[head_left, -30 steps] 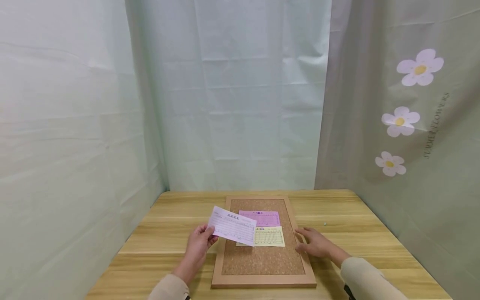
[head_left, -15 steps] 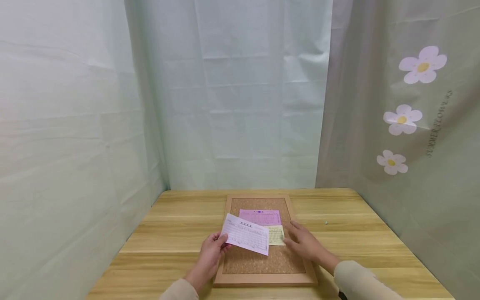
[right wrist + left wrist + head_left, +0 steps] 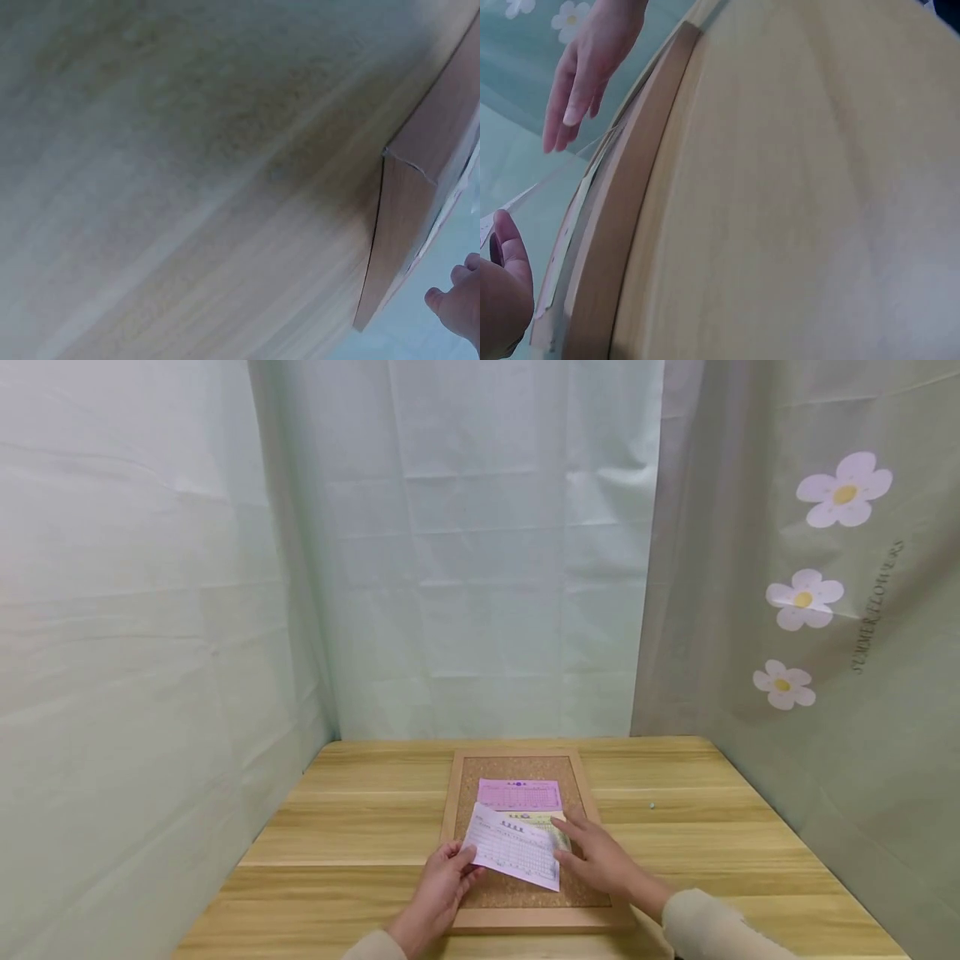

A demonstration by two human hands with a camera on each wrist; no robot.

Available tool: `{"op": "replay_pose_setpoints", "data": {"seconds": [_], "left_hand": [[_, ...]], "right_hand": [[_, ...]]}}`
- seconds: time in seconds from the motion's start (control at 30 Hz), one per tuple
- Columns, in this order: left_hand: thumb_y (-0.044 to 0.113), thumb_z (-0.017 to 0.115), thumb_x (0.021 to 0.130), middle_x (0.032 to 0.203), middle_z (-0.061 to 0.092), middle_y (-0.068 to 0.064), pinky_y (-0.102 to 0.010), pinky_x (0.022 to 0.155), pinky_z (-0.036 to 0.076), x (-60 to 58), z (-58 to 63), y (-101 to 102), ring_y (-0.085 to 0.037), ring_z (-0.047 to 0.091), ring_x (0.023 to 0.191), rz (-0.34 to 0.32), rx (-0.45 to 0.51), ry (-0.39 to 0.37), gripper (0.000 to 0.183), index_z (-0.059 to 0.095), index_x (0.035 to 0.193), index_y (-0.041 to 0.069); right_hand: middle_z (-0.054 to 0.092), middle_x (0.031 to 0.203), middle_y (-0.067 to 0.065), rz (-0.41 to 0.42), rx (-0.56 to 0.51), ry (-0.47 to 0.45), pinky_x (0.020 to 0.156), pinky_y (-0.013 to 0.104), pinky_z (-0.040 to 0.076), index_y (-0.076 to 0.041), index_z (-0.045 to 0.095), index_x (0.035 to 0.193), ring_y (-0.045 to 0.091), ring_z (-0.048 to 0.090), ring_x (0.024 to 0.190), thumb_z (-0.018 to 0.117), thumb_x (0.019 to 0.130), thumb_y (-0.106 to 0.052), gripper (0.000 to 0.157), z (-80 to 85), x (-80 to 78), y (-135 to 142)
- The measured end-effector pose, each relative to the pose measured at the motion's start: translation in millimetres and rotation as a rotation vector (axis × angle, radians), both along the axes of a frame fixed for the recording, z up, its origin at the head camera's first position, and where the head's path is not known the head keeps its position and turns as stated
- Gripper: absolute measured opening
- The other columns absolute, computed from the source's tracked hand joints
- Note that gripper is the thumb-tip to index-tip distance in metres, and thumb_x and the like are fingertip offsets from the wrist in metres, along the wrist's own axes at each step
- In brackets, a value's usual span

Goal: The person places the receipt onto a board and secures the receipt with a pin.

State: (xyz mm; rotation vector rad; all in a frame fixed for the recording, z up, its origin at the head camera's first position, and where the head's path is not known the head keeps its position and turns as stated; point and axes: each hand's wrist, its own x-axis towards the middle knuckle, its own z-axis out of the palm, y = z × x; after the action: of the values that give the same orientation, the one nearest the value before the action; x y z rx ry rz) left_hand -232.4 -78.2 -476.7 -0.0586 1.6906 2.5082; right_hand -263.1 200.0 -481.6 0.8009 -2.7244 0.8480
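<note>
Between thumb and fingers, my left hand [image 3: 442, 887] pinches a white printed form [image 3: 517, 850] by its left edge. The slip is tilted above a cork board [image 3: 517, 895] in a wooden frame. Behind it a yellow form [image 3: 536, 817] lies on the cork, partly covered by the white one. Farther up the board lies a pink form [image 3: 519, 795]. My right hand [image 3: 600, 858] hovers at the right end of the white form, fingers extended and thumb apart. In the left wrist view, the white paper [image 3: 525, 196] stretches from the left thumb toward the right hand [image 3: 592, 71].
The framed board lies on a wood-grain table [image 3: 360, 827]. A tiny pale bit [image 3: 652, 805] sits on the table to the right of the board. Pale curtains [image 3: 487, 568] stand behind and on both sides, the right one printed with flowers [image 3: 803, 600].
My left hand has brought the white form right and toward me, lower over the board. My right hand has moved left from the frame's edge to the form's right end.
</note>
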Motion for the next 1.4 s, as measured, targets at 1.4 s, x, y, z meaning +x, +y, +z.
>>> {"op": "replay_pose_setpoints", "data": {"seconds": [1.4], "left_hand": [[0.003,0.054,0.096,0.090,0.053,-0.009,-0.028,0.071,0.054,10.5,-7.8,4.8,-0.015,0.058,0.076,0.059,-0.154,-0.042,0.011,0.045,0.100,-0.003]], "right_hand": [[0.039,0.149,0.028,0.025,0.192,0.019,0.108,0.067,0.023,-0.009,0.067,0.128,0.047,0.035,0.138,0.066,0.092,-0.042,0.049,-15.1,18.9,-1.2]]}}
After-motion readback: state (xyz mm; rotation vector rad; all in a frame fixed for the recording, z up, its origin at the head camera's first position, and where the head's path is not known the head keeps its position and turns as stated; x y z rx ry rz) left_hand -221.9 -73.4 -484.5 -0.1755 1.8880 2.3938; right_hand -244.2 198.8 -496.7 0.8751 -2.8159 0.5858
